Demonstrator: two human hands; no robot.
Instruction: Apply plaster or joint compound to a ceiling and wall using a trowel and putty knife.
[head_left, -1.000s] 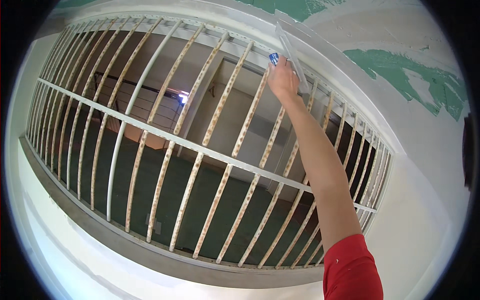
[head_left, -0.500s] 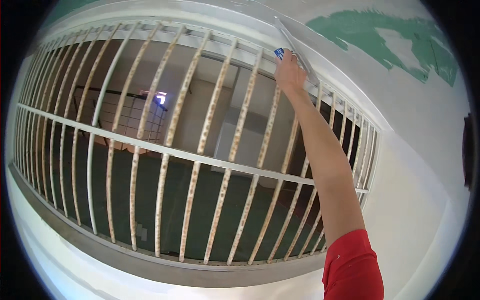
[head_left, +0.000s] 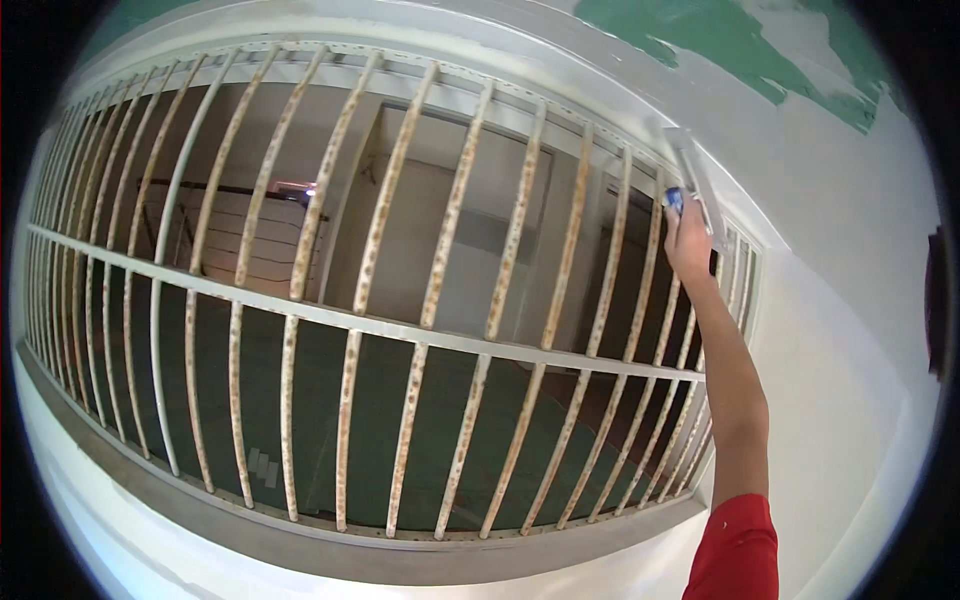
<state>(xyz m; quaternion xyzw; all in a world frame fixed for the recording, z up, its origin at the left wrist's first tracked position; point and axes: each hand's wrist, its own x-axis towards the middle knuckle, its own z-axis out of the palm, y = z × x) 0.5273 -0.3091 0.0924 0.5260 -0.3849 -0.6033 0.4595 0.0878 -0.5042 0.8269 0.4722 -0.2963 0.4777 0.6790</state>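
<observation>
My right hand point(head_left: 688, 238) is raised at the upper right and wrapped round the blue-ended handle of a plastering trowel point(head_left: 692, 175). The trowel's long flat metal blade lies along the pale underside of the window recess point(head_left: 630, 100), close to the top right of the window bars. My right arm, in a red sleeve point(head_left: 735, 550), reaches up from the lower right. Part of the grip is hidden behind my fingers. My left hand does not show.
A barred window grille point(head_left: 470, 200) with rusty white bars and a crossbar point(head_left: 400, 328) fills the middle. Below it runs a grey sill point(head_left: 400, 560). White plaster with green patches point(head_left: 700, 45) covers the upper right. A dark object point(head_left: 936, 300) is at the right edge.
My right hand and the trowel have slid right and downward in the picture, along the top edge of the window. The view has shifted slightly too.
</observation>
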